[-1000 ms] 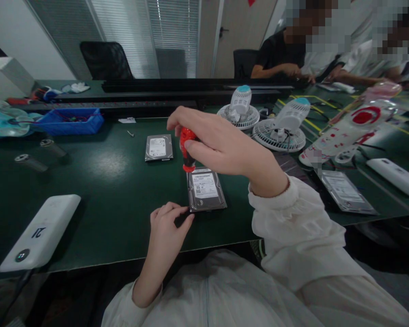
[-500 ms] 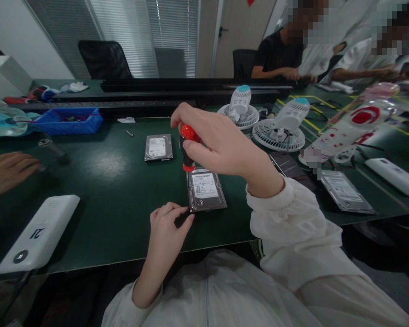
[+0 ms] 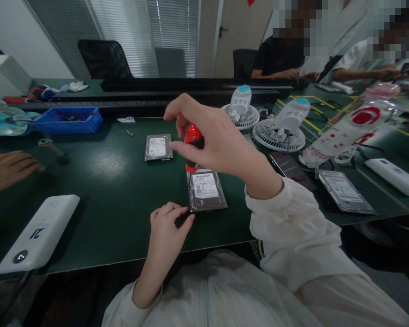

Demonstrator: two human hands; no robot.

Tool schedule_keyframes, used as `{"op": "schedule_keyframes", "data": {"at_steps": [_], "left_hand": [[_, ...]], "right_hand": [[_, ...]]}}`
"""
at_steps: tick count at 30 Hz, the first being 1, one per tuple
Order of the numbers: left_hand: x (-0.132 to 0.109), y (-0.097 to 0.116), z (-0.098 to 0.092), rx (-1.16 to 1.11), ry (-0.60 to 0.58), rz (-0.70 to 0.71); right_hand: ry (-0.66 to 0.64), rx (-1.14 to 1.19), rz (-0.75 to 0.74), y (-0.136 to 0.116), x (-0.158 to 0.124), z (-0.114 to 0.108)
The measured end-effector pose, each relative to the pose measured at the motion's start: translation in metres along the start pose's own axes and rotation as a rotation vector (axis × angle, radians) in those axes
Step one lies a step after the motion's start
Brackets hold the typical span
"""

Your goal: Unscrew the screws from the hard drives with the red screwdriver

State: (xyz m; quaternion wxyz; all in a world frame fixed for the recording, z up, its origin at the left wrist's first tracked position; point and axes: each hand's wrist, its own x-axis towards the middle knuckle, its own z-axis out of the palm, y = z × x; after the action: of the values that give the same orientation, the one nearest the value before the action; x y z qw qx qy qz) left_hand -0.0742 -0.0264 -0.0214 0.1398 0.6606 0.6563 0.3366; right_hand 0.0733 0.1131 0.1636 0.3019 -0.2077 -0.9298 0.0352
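A hard drive (image 3: 207, 190) lies label up on the green bench in front of me. My left hand (image 3: 168, 222) is curled at its near left corner, with index finger and thumb against the edge. My right hand (image 3: 207, 141) is above the far edge of the drive, loosely round a red and black screwdriver (image 3: 194, 134). Thumb and index finger are apart, while the handle rests inside the hand, tilted. The screwdriver's tip is hard to make out against the drive. Beyond, to the left, lies a second hard drive (image 3: 158, 147).
At left are a white power bank (image 3: 39, 234), another person's hand (image 3: 10, 172), a metal cylinder (image 3: 51, 147) and a blue tray (image 3: 68, 121). A small screw (image 3: 130, 133) lies farther back. Two white fans (image 3: 278, 134), a phone (image 3: 289, 168) and another hard drive (image 3: 346, 191) are at right.
The fingers of my right hand have spread and the hand has turned about the screwdriver. The handle leans slightly more to the right. My left hand and the drive have stayed put.
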Motion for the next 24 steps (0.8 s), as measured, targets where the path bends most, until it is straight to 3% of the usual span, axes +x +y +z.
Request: {"op": "schedule_keyframes", "data": {"at_steps": [5,15,24], "left_hand": [[0.0,0.001,-0.001,0.007,-0.009,-0.012],[0.001,0.0,-0.003,-0.015,-0.018,-0.023],[0.001,-0.001,-0.002,-0.003,-0.002,-0.01]], "right_hand": [[-0.108,-0.158,0.086,-0.008,0.005,-0.001],[-0.121,-0.047,-0.103,-0.001,-0.002,-0.011],[-0.113,-0.075,-0.07,0.004,0.0,-0.002]]}}
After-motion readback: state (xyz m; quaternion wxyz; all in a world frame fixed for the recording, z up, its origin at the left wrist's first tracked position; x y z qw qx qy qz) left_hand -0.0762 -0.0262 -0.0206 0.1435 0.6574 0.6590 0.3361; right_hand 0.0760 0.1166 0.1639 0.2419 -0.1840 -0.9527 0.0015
